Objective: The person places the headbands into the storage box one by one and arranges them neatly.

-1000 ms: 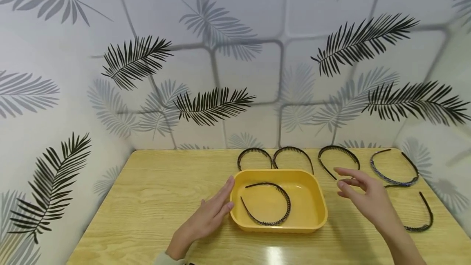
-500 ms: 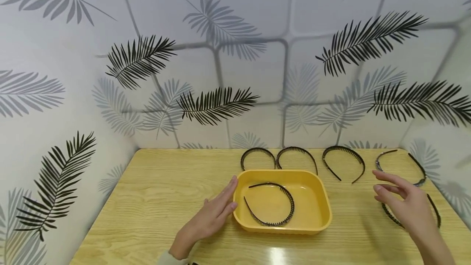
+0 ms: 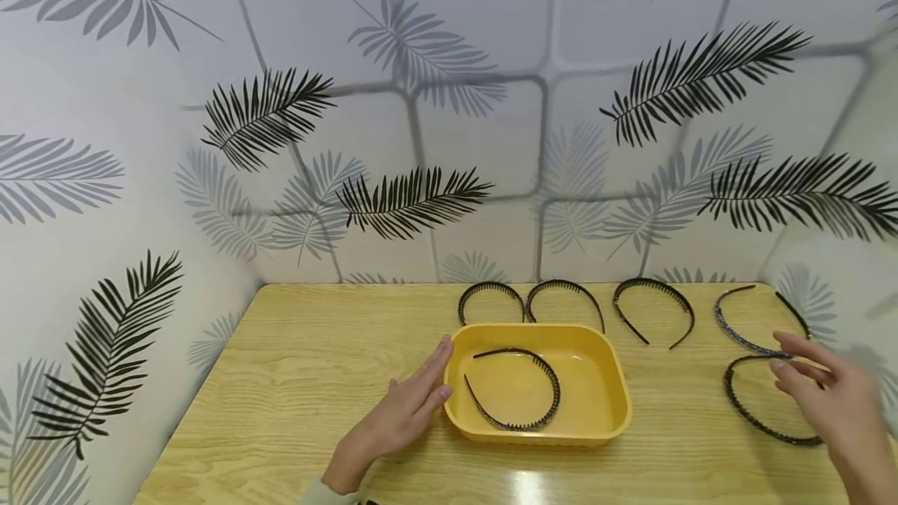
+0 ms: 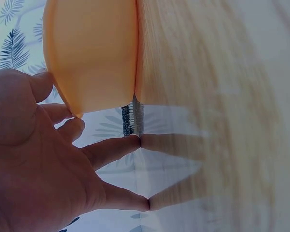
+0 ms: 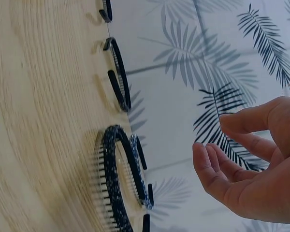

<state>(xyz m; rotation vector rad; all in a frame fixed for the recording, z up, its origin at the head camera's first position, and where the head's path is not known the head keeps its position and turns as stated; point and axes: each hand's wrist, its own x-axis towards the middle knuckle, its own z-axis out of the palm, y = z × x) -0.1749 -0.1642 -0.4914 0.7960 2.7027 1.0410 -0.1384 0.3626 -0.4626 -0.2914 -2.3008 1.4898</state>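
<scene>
Black headband (image 5: 109,169) below right fingers (image 5: 210,176), apart, left fingers (image 3: 424,371) against yellow tray (image 3: 536,439)

- On L hand (image 3: 400,415): angled up-right fr. bottom edge in head cam, w/ fingers (image 4: 111,151) straight, spread apart in L wrist cam.
- Cuffed in pale sleeve (image 3: 328,494) at L wrist.
- On R hand (image 3: 838,392): at far R of head cam, w/ fingers loosely bent, tips twd ctr.
- Gapped betw. thumb & fingertips, R side.
- Bare at R forearm (image 3: 870,475), slanted up-left.
</scene>
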